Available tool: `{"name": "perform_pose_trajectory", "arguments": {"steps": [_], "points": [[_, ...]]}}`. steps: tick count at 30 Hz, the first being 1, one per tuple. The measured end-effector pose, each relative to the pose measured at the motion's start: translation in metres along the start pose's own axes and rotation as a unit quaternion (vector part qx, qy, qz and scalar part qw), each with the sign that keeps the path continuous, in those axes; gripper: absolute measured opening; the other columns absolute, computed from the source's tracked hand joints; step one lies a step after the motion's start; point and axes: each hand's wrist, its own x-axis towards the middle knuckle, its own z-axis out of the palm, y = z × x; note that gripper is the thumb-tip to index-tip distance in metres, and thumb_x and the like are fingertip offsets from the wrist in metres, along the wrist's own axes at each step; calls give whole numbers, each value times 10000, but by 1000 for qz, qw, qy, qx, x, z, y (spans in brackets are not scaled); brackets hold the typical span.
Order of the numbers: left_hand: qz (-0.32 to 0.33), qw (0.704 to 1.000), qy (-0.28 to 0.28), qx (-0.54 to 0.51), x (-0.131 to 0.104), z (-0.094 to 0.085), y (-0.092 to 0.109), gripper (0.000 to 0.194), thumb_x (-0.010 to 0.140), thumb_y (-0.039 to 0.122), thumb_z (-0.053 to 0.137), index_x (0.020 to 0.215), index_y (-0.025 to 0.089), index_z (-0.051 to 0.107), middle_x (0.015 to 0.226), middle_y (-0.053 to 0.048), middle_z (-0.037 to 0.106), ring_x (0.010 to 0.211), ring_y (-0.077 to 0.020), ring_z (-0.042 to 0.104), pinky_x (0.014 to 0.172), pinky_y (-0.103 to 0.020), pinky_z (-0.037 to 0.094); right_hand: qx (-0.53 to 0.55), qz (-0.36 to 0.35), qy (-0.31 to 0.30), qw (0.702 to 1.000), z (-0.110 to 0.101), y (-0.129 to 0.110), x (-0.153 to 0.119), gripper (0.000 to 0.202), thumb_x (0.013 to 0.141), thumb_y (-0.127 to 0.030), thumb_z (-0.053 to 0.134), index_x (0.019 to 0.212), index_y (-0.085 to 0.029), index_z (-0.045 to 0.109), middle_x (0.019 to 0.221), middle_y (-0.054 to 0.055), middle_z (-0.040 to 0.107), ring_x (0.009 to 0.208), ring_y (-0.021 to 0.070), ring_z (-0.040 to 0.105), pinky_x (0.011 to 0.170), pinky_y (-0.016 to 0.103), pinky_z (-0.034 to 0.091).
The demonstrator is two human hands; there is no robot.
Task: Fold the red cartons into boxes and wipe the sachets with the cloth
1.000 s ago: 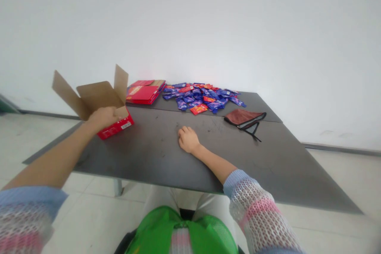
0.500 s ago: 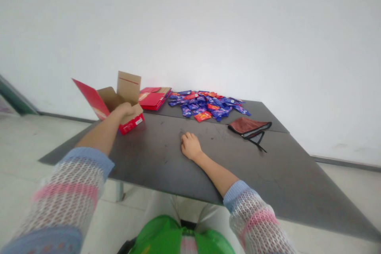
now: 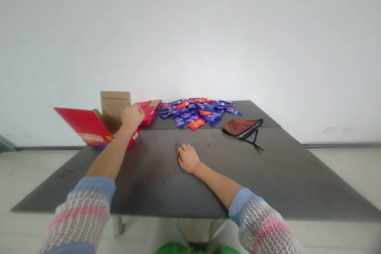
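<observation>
An open red box point(image 3: 86, 125) with brown inner flaps raised stands at the left of the dark table. My left hand point(image 3: 132, 117) is above the box's right side, its fingers curled; what they hold, if anything, is hidden. Just beyond it lie flattened red boxes point(image 3: 151, 113) in a stack. My right hand point(image 3: 188, 158) rests on the table with its fingers curled in, and no object shows in it. Blue and orange packets point(image 3: 198, 112) lie in a loose pile at the back middle.
A brown cloth pouch point(image 3: 242, 127) with black edging and a cord lies right of the pile. The dark table point(image 3: 238, 182) reaches back to a white wall point(image 3: 190, 39). A table leg shows below the front edge.
My left hand has risen from inside the open box to above its right side. The view has tilted up. My right hand stays on the table.
</observation>
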Motion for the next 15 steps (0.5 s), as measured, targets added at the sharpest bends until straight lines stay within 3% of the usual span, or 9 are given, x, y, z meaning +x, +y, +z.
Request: {"name": "perform_pose_trajectory", "arguments": {"steps": [3, 6, 9, 11, 15], "points": [[23, 998, -59, 6, 11, 28, 29, 406, 870, 274, 442, 1021, 41, 739, 966, -254, 723, 944, -374, 679, 807, -430, 508, 7, 0, 3, 1000, 2, 0, 0, 171, 857, -204, 519, 997, -181, 614, 1074, 104, 602, 987, 253, 519, 841, 370, 421], [34, 991, -132, 4, 21, 69, 43, 446, 861, 246, 452, 1121, -14, 704, 1071, -286, 702, 1026, -376, 662, 843, -424, 503, 7, 2, 3, 1000, 3, 1, 0, 169, 845, -218, 537, 994, -180, 609, 1066, 101, 600, 980, 249, 512, 829, 362, 413], [34, 984, -174, 1, 30, 107, 34, 456, 806, 205, 520, 1132, -66, 684, 1120, -328, 673, 1135, -402, 618, 939, -464, 472, 7, -5, 6, 1000, 3, 4, 0, 169, 844, -220, 538, 994, -183, 607, 1060, 93, 598, 968, 242, 511, 820, 350, 405], [17, 981, -194, 21, 36, 129, 21, 477, 773, 218, 561, 1130, -76, 682, 1153, -341, 660, 1243, -436, 545, 1060, -556, 366, 13, -14, 9, 1000, 4, 6, -1, 164, 845, -221, 536, 991, -192, 606, 1051, 80, 599, 952, 233, 513, 812, 341, 400], [-54, 973, -222, 36, 51, 158, 2, 614, 761, 308, 576, 1251, -59, 629, 1319, -368, 565, 1383, -511, 365, 1047, -691, 297, 24, -17, 10, 1000, 6, 9, -1, 154, 828, -224, 550, 973, -210, 602, 1037, 59, 596, 936, 223, 521, 791, 334, 393]]}}
